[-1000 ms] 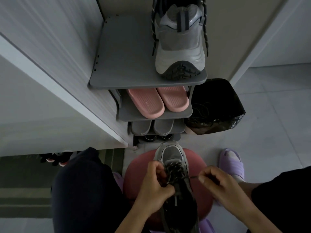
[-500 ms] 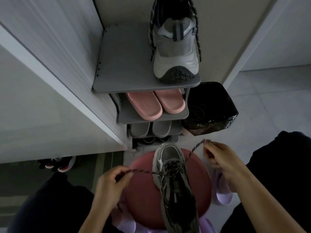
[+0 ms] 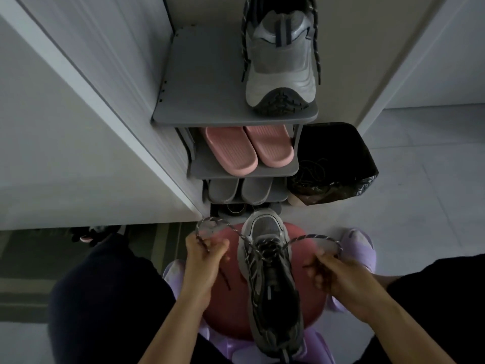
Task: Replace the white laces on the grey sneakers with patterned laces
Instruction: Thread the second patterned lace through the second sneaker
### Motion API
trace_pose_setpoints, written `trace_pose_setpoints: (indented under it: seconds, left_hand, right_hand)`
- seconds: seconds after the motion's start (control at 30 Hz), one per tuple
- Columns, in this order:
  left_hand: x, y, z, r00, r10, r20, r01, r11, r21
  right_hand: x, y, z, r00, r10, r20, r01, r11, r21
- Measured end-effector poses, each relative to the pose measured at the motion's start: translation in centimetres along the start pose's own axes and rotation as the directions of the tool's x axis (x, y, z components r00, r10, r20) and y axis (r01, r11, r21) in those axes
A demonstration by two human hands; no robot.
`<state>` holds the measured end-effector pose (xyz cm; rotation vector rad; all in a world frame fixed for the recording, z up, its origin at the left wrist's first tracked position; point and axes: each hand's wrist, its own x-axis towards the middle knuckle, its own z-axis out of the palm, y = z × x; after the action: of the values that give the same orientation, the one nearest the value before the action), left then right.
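At lower centre a grey sneaker (image 3: 270,274) lies toe-away on a red stool (image 3: 228,319), probably set there so that both hands are free. The left hand (image 3: 204,256) and right hand (image 3: 333,274) each curl round a loop of its patterned lace (image 3: 315,235), apparently readying a bow. Beyond, at top centre, the other sneaker (image 3: 280,61) stands on the shoe rack's top shelf (image 3: 204,82), its patterned laces dangling.

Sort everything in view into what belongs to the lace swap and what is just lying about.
Job: grey sneaker on the stool, patterned lace, left hand and right hand holding it, second grey sneaker on the top shelf.

Lying about: pink slippers, grey slippers, black bin bag, purple slipper.
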<state>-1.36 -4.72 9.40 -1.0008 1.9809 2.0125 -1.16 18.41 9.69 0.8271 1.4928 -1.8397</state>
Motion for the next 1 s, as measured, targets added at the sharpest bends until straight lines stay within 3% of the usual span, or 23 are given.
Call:
trace_pose_setpoints:
  seconds: [0.07, 0.23, 0.33, 0.47, 0.67, 0.83, 1.0]
  left_hand:
    - [0.3, -0.6, -0.4, 0.996, 0.093, -0.002, -0.090, 0.971, 0.222]
    - [-1.7, -1.4, 0.1, 0.924, 0.318, 0.212, -0.381, 0.811, 0.443]
    - [-3.5, -2.4, 1.5, 0.886, 0.336, 0.320, -0.460, 0.725, 0.513]
    - [-3.4, -3.8, 2.6, 0.766, 0.543, 0.345, -0.628, 0.516, 0.583]
    - [-2.4, -4.7, 4.2, 0.710, 0.571, 0.412, -0.661, 0.339, 0.670]
    - [-1.6, -5.2, 4.6, 0.692, 0.595, 0.409, -0.695, 0.396, 0.599]
    - [-1.8, -5.4, 4.9, 0.710, 0.596, 0.376, -0.679, 0.436, 0.590]
  right_hand:
    - [0.0, -0.6, 0.5, 0.997, -0.013, 0.075, 0.008, 0.998, 0.060]
    - [0.6, -0.9, 1.7, 0.988, -0.081, 0.133, 0.095, 0.990, -0.100]
    - [0.8, -0.7, 2.0, 0.985, -0.118, 0.128, 0.143, 0.968, -0.207]
    - [1.0, -0.6, 1.6, 0.966, -0.207, 0.153, 0.251, 0.884, -0.394]
    - [0.8, -1.3, 1.9, 0.952, -0.238, 0.192, 0.305, 0.789, -0.534]
    - [1.3, -1.0, 2.1, 0.922, -0.354, 0.157, 0.355, 0.608, -0.710]
    - [1.1, -0.6, 2.4, 0.910, -0.393, 0.134, 0.371, 0.626, -0.686]
